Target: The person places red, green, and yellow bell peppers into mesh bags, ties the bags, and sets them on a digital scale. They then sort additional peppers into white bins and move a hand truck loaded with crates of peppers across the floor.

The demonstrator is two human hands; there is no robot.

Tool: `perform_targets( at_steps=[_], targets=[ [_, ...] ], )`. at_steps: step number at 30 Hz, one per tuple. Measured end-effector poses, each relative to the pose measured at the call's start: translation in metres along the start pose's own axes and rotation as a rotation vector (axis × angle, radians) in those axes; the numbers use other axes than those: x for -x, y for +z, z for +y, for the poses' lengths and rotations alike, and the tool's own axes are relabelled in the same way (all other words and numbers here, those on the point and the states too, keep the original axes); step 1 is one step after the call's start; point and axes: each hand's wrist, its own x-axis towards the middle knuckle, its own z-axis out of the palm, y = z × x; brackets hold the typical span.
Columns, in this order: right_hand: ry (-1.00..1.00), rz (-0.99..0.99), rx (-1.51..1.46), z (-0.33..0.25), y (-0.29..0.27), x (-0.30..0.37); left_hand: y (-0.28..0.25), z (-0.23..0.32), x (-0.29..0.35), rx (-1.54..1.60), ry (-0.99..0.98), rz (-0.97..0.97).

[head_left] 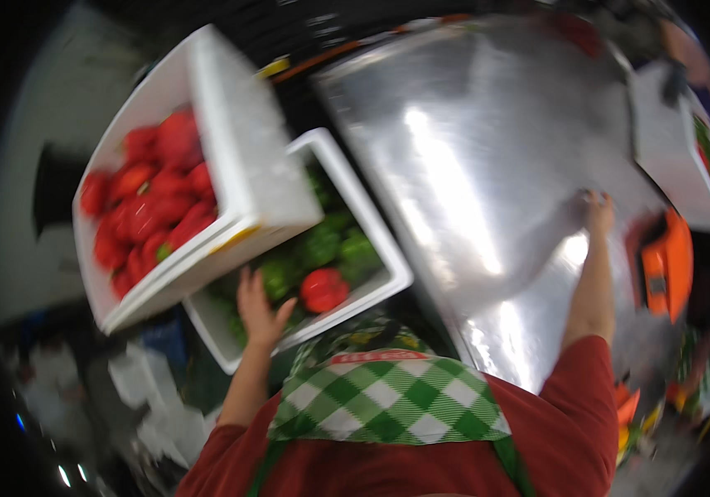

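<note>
My left hand (260, 311) is open, fingers spread, at the near left part of a white foam box (392, 277). Green bell peppers (322, 244) fill that box, and one red bell pepper (324, 290) lies on them, right of my hand. I see nothing held in the left hand. Over to the right, my right hand (598, 214) is at the shiny metal tabletop (504, 149). Its fingers are small and blurred, so their hold does not show. A second white foam box (268, 157), full of red bell peppers (152, 203), sits tilted across the first one and hides part of it.
An orange device (667, 265) with a small grey panel stands on the table's right side. Beyond it is another white foam box (670, 149) with red and green contents, near a blurred person. White pieces (152, 398) lie at the lower left.
</note>
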Motion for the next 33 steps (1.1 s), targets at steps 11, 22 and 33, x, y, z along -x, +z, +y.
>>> perform_targets(
  at_steps=[11,22,33],
  targets=[
    [-0.224,-0.68,-1.068,-0.215,-0.056,0.226,-0.058,-0.04,0.134,-0.005,-0.535,0.29],
    [-1.712,-1.001,-0.771,-0.364,-0.24,0.566,-0.082,-0.091,0.308,0.422,-0.718,0.061],
    [-2.067,-1.41,-0.53,-0.404,-0.271,0.83,-0.1,-0.115,0.655,0.411,-1.378,-0.226]
  ],
)
